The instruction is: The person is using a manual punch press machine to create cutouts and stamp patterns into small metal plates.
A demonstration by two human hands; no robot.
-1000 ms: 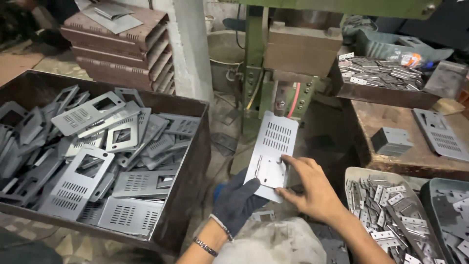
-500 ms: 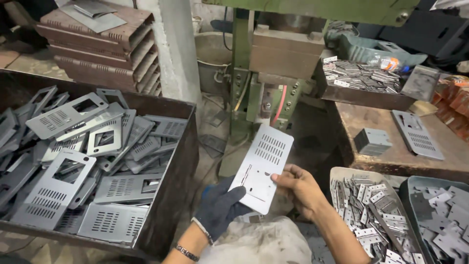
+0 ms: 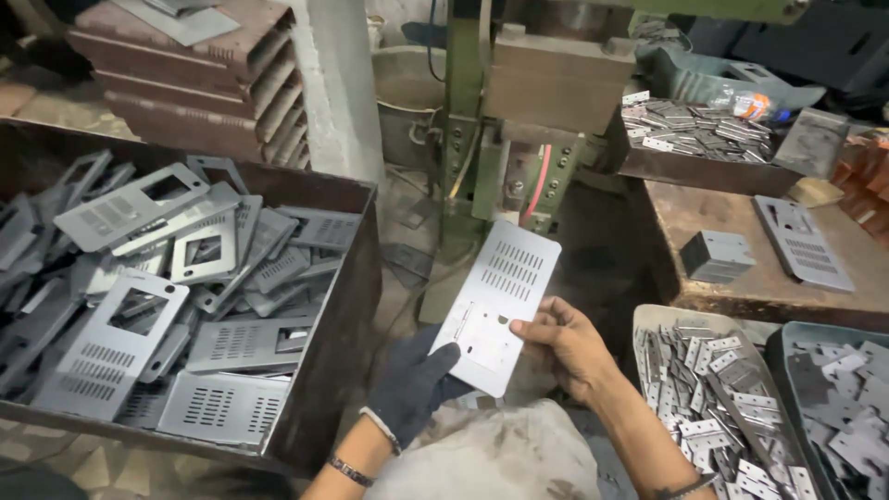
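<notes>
I hold a flat grey metal plate (image 3: pixel 500 301) with slotted vents and small punched holes in front of me, tilted up toward the press. My left hand (image 3: pixel 417 384), in a dark glove, grips its lower left edge with the thumb on top. My bare right hand (image 3: pixel 567 344) pinches its right edge. Below the plate lies a dirty white cloth (image 3: pixel 486 458) over my lap.
A dark metal bin (image 3: pixel 329 361) on the left holds several punched grey panels. A green press (image 3: pixel 509 120) stands straight ahead. Trays of small metal pieces (image 3: pixel 718 407) sit at lower right. A rusty bench (image 3: pixel 732 213) on the right carries a vented plate and a small grey box.
The plate and both hands have shifted slightly as the view moved in; my gloved left hand has come up onto the plate's lower edge.
</notes>
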